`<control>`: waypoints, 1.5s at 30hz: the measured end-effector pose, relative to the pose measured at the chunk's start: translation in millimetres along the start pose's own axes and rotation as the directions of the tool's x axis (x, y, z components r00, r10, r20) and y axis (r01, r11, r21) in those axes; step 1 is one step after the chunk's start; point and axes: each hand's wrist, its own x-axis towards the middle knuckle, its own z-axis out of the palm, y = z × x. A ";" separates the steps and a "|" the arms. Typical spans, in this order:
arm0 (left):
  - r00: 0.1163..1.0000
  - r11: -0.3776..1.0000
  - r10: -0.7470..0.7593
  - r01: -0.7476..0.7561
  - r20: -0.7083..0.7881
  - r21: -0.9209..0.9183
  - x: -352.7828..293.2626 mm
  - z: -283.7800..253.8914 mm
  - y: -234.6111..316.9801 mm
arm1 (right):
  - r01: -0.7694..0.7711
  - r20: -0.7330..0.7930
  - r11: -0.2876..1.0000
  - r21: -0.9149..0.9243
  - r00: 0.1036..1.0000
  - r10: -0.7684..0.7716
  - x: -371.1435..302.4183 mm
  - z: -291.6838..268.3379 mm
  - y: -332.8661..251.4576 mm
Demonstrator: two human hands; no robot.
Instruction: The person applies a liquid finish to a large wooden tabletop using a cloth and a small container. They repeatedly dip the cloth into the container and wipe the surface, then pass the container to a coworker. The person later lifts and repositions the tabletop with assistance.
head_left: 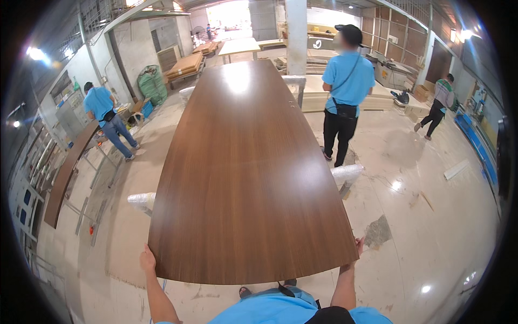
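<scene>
A large dark-brown wood-grain panel lies flat before me, running away from my body. Its near corners are between my hands. My left hand grips the left edge close to the near corner, its fingers partly hidden under the panel. At the opposite edge, my right hand is closed round the right near corner, also partly hidden. Under the panel, padded supports wrapped in clear film stick out, one at the left and one at the right.
A person in a blue shirt stands right of the panel's far part. Another person works at a long narrow brown board on the left. A third person walks at far right. Stacked boards and a pillar stand farther back.
</scene>
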 end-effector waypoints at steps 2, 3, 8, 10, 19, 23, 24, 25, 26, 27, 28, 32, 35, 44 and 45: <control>1.000 1.000 0.002 -0.002 0.014 -0.003 1.1 0.2 0.4 | -0.004 0.019 1.000 0.025 1.000 0.004 1.5 -4.2 -0.6; 1.000 1.000 -0.009 0.009 -0.002 -0.001 1.6 0.6 0.1 | -0.013 0.016 0.999 0.031 1.000 0.013 1.9 -5.9 -1.3; 0.997 1.000 0.021 -0.020 -0.078 0.012 1.9 4.8 -1.7 | -0.034 0.077 0.999 0.031 0.997 0.032 0.8 -2.4 -3.1; 0.998 1.000 0.003 -0.001 -0.065 0.027 0.9 5.4 -2.8 | -0.049 0.243 0.999 0.023 0.969 0.042 -1.4 3.3 -1.8; 0.998 0.999 0.028 -0.027 -0.048 0.020 7.4 8.3 -6.6 | -0.019 0.011 1.000 0.006 1.000 0.019 -0.9 -5.3 4.1; 1.000 1.000 -0.001 0.001 -0.020 -0.021 12.2 11.8 -7.3 | 0.002 -0.075 1.000 -0.030 0.997 -0.004 8.8 -23.2 -0.8; 0.999 0.999 0.036 -0.036 0.000 -0.020 12.7 12.5 -6.5 | 0.004 -0.033 1.000 0.029 0.999 -0.003 10.8 -24.4 -0.5; 0.999 0.998 0.053 -0.053 0.001 -0.016 13.1 11.8 -6.5 | -0.012 0.014 0.996 0.092 1.000 0.010 11.3 -24.3 0.2; 0.999 0.999 0.036 -0.036 -0.022 -0.005 12.7 10.4 -7.4 | 0.020 -0.014 0.997 0.069 1.000 -0.019 10.8 -22.7 0.9; 0.999 0.999 0.043 -0.043 0.000 0.017 12.7 10.0 -6.9 | 0.036 -0.043 0.998 0.047 0.998 -0.034 9.2 -19.9 2.3; 0.999 0.999 0.046 -0.046 -0.006 0.010 11.9 7.6 -8.6 | 0.041 -0.077 0.999 0.031 0.996 -0.038 6.6 -16.4 3.5; 1.000 1.000 0.011 -0.011 -0.026 0.008 10.2 6.6 -7.4 | 0.002 -0.078 0.988 0.155 0.997 0.010 -1.5 -1.4 5.6; 1.000 1.000 0.017 -0.017 -0.012 0.020 9.0 7.6 -3.9 | -0.007 -0.033 0.985 0.172 0.999 0.013 -3.5 5.7 4.5; 0.999 1.000 -0.019 0.020 -0.032 0.023 -4.3 -1.6 4.6 | 0.129 -0.159 0.991 -0.027 0.978 -0.132 -17.6 32.1 11.2; 0.999 1.000 -0.005 0.006 -0.038 0.013 -5.9 -2.1 5.7 | 0.086 -0.123 0.996 0.003 0.989 -0.085 -19.0 34.9 11.2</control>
